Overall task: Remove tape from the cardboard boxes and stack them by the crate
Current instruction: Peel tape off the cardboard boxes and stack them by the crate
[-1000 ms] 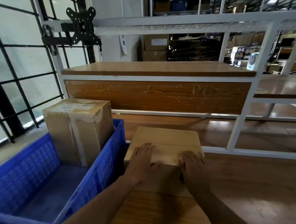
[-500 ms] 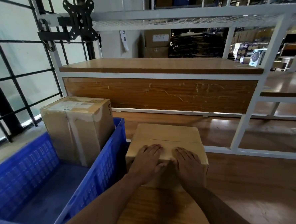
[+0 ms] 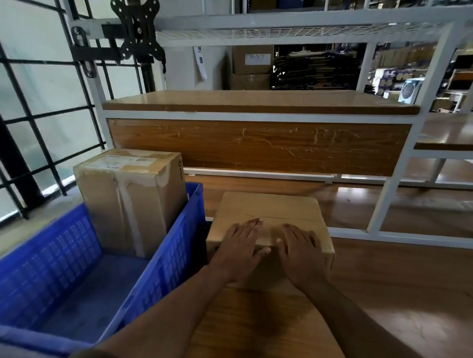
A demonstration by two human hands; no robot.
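Right now both hands lie flat on top of a small cardboard box point(image 3: 269, 214) that sits on the wooden worktop point(image 3: 389, 285). The left hand point(image 3: 242, 245) has its fingers straight and close together, pointing toward 12 o'clock, and its thumb sticks out toward 3 o'clock along the box's near top edge. The right hand point(image 3: 300, 252) lies just beside it, also flat with straight fingers, and its thumb points toward 9 o'clock. The two thumbs are near each other but do not touch. Neither hand is curled around anything; they only press down on the box. A thin seam runs across the top of this box just past the fingertips. At 9 o'clock from the box, touching or almost touching it, stands a blue plastic crate point(image 3: 178, 258). Inside the crate, in its far corner, a taller cardboard box point(image 3: 129, 200) stands upright with pale tape point(image 3: 128, 213) running down its front and a white label point(image 3: 120, 163) on top. At 12 o'clock, past the small box, a white metal shelf frame point(image 3: 389, 193) holds a scratched wooden board point(image 3: 259, 144).
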